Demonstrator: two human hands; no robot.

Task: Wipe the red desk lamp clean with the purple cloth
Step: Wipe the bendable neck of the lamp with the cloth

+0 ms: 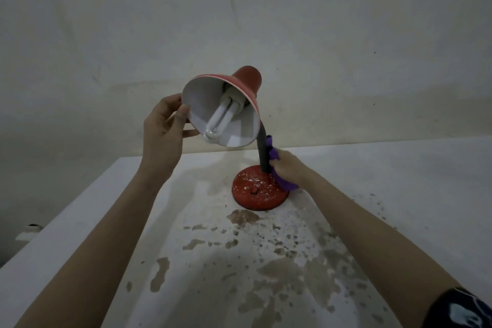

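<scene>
The red desk lamp [246, 80] stands on a white table, its shade tipped toward me so the white inside and a bulb [222, 120] show. Its round red base [257, 190] is flecked with white specks. My left hand [165, 125] pinches the shade's left rim, thumb inside the edge. My right hand [288, 166] grips the purple cloth [274, 153] wrapped around the lower part of the dark flexible neck [262, 146], just above the base.
The white table [399, 168] has peeling, stained patches in front of the lamp and toward the right. A pale wall rises close behind. The table's left edge runs diagonally at the lower left.
</scene>
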